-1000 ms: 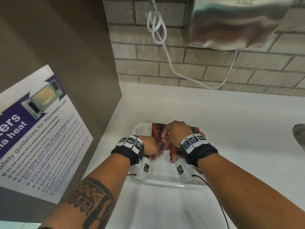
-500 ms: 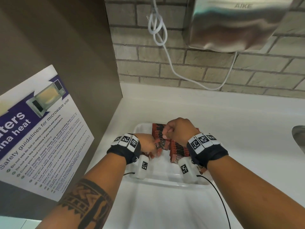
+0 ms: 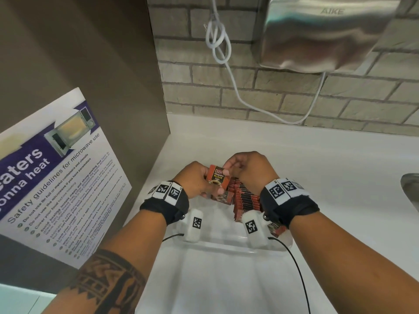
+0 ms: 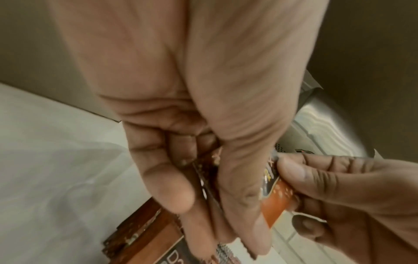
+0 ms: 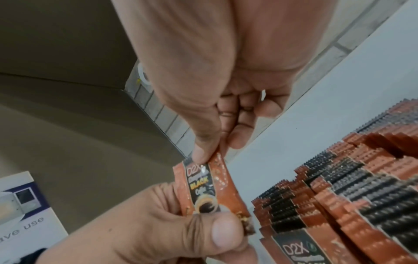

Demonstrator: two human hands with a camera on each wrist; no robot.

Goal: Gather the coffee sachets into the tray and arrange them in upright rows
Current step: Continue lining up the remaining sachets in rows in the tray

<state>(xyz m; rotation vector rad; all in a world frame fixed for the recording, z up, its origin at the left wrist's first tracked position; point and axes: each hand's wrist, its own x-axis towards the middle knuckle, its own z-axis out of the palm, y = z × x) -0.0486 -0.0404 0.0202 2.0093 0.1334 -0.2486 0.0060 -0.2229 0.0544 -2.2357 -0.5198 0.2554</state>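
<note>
Left hand pinches the lower end of an orange-and-black coffee sachet between thumb and curled fingers; right hand pinches its top edge, holding it above the tray, where sachet rows stand along the right side

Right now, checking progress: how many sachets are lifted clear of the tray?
1: a sachet pinched between the left hand and right hand above the tray. More may hide behind it.

We note even, soft indoor light; glare on the hand dryer; wrist views blurred; head view's edges bowed.
</note>
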